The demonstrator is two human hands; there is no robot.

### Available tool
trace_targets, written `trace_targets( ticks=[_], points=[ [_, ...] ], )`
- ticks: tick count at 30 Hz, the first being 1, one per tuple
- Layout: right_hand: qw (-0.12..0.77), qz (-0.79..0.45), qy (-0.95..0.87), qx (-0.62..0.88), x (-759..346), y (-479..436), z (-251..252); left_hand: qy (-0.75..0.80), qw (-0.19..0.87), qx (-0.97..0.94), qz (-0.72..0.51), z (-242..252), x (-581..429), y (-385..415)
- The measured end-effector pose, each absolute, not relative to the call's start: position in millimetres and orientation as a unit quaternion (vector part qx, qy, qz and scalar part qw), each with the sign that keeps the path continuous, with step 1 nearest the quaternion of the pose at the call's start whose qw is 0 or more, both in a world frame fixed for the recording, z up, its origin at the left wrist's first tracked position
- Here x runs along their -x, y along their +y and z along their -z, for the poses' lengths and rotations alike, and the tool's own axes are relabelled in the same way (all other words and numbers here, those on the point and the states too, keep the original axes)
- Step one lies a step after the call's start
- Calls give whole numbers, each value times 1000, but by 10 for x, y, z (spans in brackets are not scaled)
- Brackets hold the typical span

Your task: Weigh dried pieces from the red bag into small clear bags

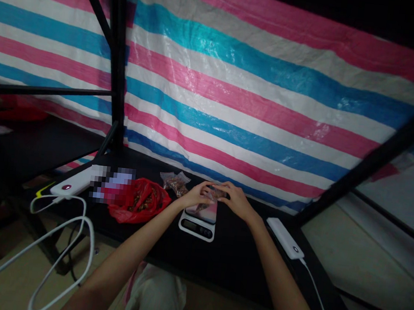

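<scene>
My left hand [195, 196] and my right hand [237, 200] meet above the back of a small digital scale [197, 228]. Between their curled fingers is a small clear plastic bag [216, 193] with brown bits inside; the fingertips of both hands grip it. The scale is white with a shiny weighing plate and a dark display at its front. Just left of it, a red plastic bag [149, 207] lies spread wide with loose brown pieces in it. Behind the left wrist lie filled clear bags [176, 184].
A white device with a cable [74, 183] lies at the table's left, beside a blurred patch. Another white cabled device [285, 238] lies right of my right forearm. Black metal posts [118, 67] frame the black table, and a striped plastic sheet [234, 103] hangs behind.
</scene>
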State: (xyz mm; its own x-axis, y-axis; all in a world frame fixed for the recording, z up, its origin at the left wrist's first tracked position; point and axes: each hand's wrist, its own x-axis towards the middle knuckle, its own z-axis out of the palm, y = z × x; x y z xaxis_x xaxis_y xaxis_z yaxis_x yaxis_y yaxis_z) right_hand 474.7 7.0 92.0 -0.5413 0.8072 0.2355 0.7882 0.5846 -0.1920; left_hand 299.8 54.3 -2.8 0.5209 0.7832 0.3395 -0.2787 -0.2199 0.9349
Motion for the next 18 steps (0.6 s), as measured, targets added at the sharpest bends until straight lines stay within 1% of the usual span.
trace_targets(
  ticks=[5,11,14,18],
  points=[
    [112,23,-890,442,-4694,35,-1008,202,589,-633,-459,1,-3016,506],
    [90,102,-896,422,-4586,-41,-1092,224,549,-665,-454,-13,-2984,517],
    [114,120,-890,424,-4574,-71,-1072,238,500,-701,-449,-20,-2948,545],
    [192,91,-857,469,-4717,-86,-892,274,410,-764,-416,-107,-2882,564]
  ],
)
